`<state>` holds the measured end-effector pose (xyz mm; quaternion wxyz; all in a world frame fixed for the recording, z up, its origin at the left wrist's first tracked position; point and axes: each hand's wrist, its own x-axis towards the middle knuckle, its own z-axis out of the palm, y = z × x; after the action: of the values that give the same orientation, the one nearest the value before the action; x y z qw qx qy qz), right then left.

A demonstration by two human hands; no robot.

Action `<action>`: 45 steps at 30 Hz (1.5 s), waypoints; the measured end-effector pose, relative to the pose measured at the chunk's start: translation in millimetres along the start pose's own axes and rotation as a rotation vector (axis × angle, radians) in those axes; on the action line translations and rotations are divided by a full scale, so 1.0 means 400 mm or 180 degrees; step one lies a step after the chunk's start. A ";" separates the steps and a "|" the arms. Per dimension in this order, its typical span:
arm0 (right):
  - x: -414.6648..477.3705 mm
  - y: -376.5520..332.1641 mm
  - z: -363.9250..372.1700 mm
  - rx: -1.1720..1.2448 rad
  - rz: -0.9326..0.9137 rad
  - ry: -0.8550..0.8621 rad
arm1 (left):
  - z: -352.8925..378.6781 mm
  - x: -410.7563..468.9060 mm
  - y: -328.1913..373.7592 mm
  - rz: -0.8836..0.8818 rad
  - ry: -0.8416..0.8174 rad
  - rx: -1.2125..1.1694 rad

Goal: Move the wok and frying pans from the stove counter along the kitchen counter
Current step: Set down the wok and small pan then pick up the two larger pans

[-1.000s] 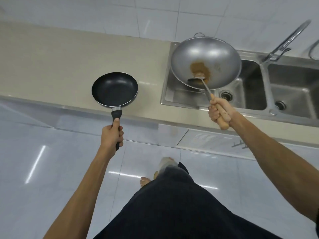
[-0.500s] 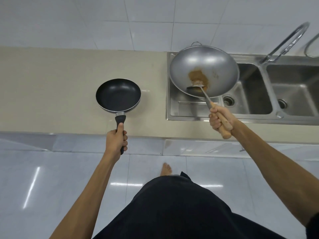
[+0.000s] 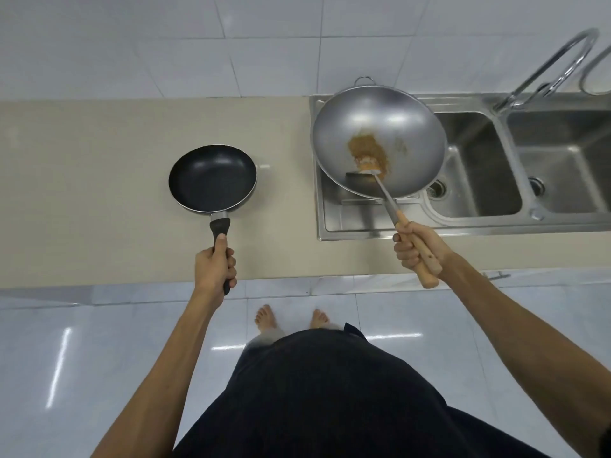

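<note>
Overhead, the left hand (image 3: 213,267) is wrapped tight around the black handle of the small non-stick frying pan (image 3: 212,178), held over the beige tabletop (image 3: 99,166). The right hand (image 3: 417,248) is clenched on the wooden handle of the steel wok (image 3: 378,145), which hangs over the sink (image 3: 476,166) and hides its left side. Whether either pan touches anything below is unclear, and the faucet (image 3: 549,66) is cut off at the right edge.

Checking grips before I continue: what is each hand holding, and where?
Left hand grips the black frying pan by its black handle; right hand grips the wok by its wooden handle's end.
</note>
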<state>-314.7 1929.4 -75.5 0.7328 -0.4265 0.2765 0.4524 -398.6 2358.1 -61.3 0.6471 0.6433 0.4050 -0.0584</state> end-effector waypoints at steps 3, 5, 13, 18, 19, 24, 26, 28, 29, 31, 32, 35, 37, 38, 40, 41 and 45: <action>-0.001 0.017 0.006 -0.0175 -0.0078 0.0345 | 0.003 0.032 0.006 -0.0007 -0.0062 0.0068; -0.003 0.030 0.011 -0.0471 -0.0170 0.0825 | 0.001 0.051 0.011 -0.0003 -0.0097 0.0114; 0.017 0.058 0.071 -0.2604 -0.0502 0.2347 | -0.002 0.137 0.035 0.0028 -0.0239 0.0237; 0.038 0.075 0.121 -0.3379 -0.0659 0.2809 | -0.001 0.183 0.042 -0.0009 -0.0319 0.0300; 0.043 0.079 0.128 -0.3466 -0.0663 0.2877 | -0.002 0.191 0.042 -0.0015 -0.0334 0.0311; 0.048 0.085 0.140 -0.3463 -0.0633 0.2979 | -0.008 0.227 0.036 -0.0030 -0.0417 0.0353; 0.050 0.086 0.142 -0.3372 -0.0633 0.2962 | -0.013 0.242 0.037 -0.0051 -0.0477 0.0358; 0.054 0.088 0.146 -0.3325 -0.0650 0.2959 | -0.016 0.255 0.041 -0.0068 -0.0527 0.0391; 0.056 0.090 0.147 -0.3331 -0.0652 0.2960 | -0.017 0.261 0.042 -0.0076 -0.0546 0.0406; 0.061 0.095 0.150 -0.3370 -0.0666 0.2955 | -0.017 0.270 0.045 -0.0083 -0.0566 0.0410; 0.062 0.098 0.151 -0.3385 -0.0685 0.2949 | -0.016 0.273 0.045 -0.0079 -0.0564 0.0400; 0.064 0.104 0.153 -0.3347 -0.0703 0.2976 | -0.014 0.284 0.040 -0.0084 -0.0535 0.0350; 0.063 0.106 0.152 -0.3332 -0.0724 0.2989 | -0.016 0.294 0.037 -0.0100 -0.0510 0.0323; 0.063 0.106 0.152 -0.3328 -0.0740 0.2982 | -0.019 0.301 0.036 -0.0100 -0.0505 0.0316; 0.062 0.105 0.153 -0.3302 -0.0756 0.2966 | -0.030 0.317 0.040 -0.0116 -0.0525 0.0308; 0.062 0.103 0.154 -0.3285 -0.0762 0.2959 | -0.037 0.327 0.045 -0.0140 -0.0551 0.0310; 0.069 0.091 0.164 -0.3224 -0.0792 0.2974 | -0.065 0.361 0.064 -0.0164 -0.0607 0.0426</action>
<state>-334.1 2006.9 -79.0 0.2946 -0.8939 0.2667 0.2075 -299.1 2449.7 -123.8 0.6366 0.6659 0.3533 -0.1628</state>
